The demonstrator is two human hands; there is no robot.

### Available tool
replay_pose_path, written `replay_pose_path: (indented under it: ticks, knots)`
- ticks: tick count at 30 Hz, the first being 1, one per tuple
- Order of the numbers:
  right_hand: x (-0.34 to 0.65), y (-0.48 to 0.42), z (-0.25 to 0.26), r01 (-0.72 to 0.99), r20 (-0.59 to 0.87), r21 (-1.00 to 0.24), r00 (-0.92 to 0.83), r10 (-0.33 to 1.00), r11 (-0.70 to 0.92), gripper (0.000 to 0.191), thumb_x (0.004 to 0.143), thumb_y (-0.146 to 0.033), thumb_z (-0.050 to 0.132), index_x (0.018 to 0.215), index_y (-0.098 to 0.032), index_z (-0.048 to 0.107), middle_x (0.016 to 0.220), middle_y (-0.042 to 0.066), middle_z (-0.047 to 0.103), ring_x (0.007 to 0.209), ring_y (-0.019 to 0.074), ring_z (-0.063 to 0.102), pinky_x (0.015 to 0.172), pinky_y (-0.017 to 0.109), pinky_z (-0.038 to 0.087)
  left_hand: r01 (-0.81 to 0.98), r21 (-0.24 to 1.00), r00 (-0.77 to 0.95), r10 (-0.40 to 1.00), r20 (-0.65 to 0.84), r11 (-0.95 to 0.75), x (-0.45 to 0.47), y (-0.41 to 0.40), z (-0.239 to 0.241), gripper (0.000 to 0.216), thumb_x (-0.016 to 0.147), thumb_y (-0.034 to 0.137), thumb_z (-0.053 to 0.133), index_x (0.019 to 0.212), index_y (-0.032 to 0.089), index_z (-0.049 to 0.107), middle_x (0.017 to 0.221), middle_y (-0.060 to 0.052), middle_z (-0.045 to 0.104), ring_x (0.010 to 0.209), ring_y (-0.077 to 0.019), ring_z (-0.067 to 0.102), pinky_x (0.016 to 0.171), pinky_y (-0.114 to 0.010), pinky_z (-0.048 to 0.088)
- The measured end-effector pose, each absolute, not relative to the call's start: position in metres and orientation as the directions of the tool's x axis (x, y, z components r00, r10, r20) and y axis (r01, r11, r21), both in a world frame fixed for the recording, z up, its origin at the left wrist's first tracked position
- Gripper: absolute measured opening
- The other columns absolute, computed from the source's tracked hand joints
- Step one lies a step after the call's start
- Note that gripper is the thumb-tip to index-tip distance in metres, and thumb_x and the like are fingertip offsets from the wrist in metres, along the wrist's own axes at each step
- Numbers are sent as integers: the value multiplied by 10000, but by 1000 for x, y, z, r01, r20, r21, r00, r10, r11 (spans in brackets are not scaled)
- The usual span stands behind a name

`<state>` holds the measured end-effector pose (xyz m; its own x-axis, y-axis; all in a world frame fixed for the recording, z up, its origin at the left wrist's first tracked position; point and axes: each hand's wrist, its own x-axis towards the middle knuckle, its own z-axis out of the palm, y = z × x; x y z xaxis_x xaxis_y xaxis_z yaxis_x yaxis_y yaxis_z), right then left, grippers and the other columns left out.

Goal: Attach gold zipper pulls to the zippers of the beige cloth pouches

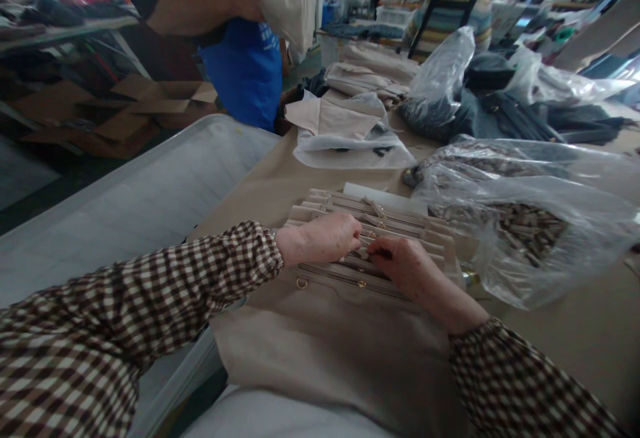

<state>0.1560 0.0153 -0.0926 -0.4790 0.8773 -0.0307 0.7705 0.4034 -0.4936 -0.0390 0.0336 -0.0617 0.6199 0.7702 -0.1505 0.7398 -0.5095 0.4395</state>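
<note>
A stack of beige fabric bag panels (350, 318) with zippers lies fanned out on the table in front of me. My left hand (325, 238) is closed in a pinch over a zipper near the middle of the stack. My right hand (405, 268) is closed too, its fingers meeting the left hand's at the same zipper (367, 251). A small gold zipper pull shows between the fingertips. Another zipper (350, 283) with gold rings runs across the top panel just below my hands. Both sleeves are brown and white check.
A clear plastic bag of small parts (525, 231) lies right of the stack. More beige pieces in plastic (345, 135) sit beyond. A grey tray or bin (140, 198) stands at left. A person in a blue apron (245, 58) stands behind, holding beige fabric. Dark garments (525, 118) lie far right.
</note>
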Motion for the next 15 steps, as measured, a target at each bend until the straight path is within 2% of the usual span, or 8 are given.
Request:
replay_pose_path:
  ticks: [5,7,12,15]
  knots:
    - [151,14,-90,815,-62,-386,-490,869,432,162,780,-108,556,757,-203,685,705,16,679,652,151,571,605,254,337,756,413,613,771,-172,-508,-39,33,-64,193,884,202,541,770,108,665,776,-113,682,728,-216,618,654,-301,415]
    - [151,14,-89,824,-76,-381,-479,874,419,142,791,-119,557,753,-203,665,710,17,673,655,152,565,603,255,331,772,409,592,785,-184,-486,-41,32,-62,196,883,193,533,776,102,669,785,-129,683,745,-234,625,663,-310,424]
    - [149,11,-81,775,3,-486,-460,888,404,152,824,-137,537,721,-195,632,656,-4,622,596,123,500,578,251,317,801,455,516,834,-196,-389,-48,32,-54,210,887,233,556,779,108,685,776,-121,682,745,-221,621,678,-304,448]
    - [137,5,-77,660,86,-653,-423,902,372,74,827,-218,583,767,-202,622,623,-28,580,562,107,467,543,236,320,702,665,459,875,-151,-254,-48,31,-49,145,857,186,561,846,123,692,815,-72,689,788,-178,620,735,-275,469]
